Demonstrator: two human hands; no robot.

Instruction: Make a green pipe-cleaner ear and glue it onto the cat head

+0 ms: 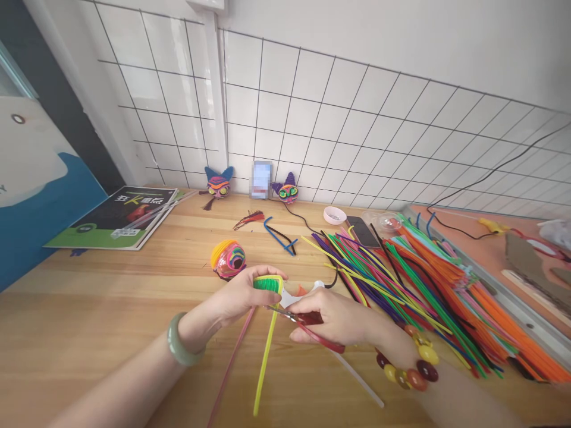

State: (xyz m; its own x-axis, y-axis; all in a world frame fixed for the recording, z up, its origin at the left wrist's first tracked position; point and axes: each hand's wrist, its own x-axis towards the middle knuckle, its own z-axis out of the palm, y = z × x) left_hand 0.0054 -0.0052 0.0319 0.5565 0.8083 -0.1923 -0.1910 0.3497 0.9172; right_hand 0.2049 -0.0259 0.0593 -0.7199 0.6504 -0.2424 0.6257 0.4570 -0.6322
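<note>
My left hand (pixel 243 291) is closed around a small green pipe-cleaner piece (pixel 266 284) with a yellow edge. A yellow pipe cleaner (pixel 264 368) hangs down from it toward the table's front. In my right hand (pixel 325 315) are red-handled scissors (pixel 319 336), their blades at the yellow pipe cleaner just below the green piece. Behind my hands lies a white scrap (pixel 291 297), partly hidden. A pink pipe cleaner (pixel 232 365) and a pale glue stick-like rod (pixel 360 380) lie on the table on either side. A round multicoloured pipe-cleaner head (pixel 228 259) rests beyond my left hand.
Many loose pipe cleaners (pixel 379 279) cover the right side. Two cat-like masks (pixel 218 182) and a phone (pixel 261 179) lean on the tiled wall. A pink bowl (pixel 334 215) and a dark phone (pixel 362 231) lie behind; books (pixel 116 217) at left.
</note>
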